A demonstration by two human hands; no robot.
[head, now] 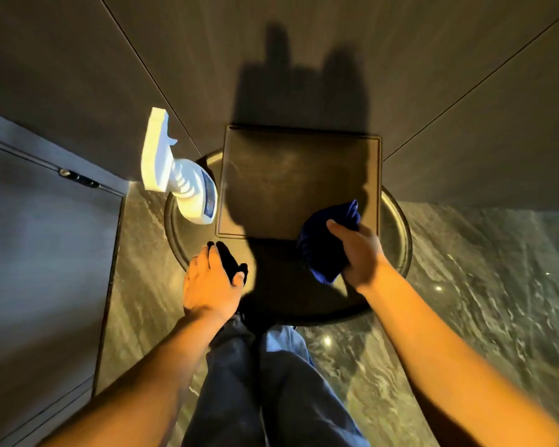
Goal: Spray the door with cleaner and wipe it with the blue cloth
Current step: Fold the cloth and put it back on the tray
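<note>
A white spray bottle (181, 175) with a blue label stands on the left edge of a round dark table (397, 227), its trigger head pointing up and away. My right hand (355, 253) grips a bunched blue cloth (326, 243) above the table's right half. My left hand (210, 282) hovers over the table's near left edge with fingers spread, holding nothing; its dark shadow falls just beyond the fingertips. The door (39, 253), a grey panel with a small metal latch (78, 179), is on the left.
A square dark tray (304, 175) lies on the table against dark wood wall panels (304, 43). The floor (481, 301) is glossy marble. My legs in blue jeans (271, 388) stand right below the table.
</note>
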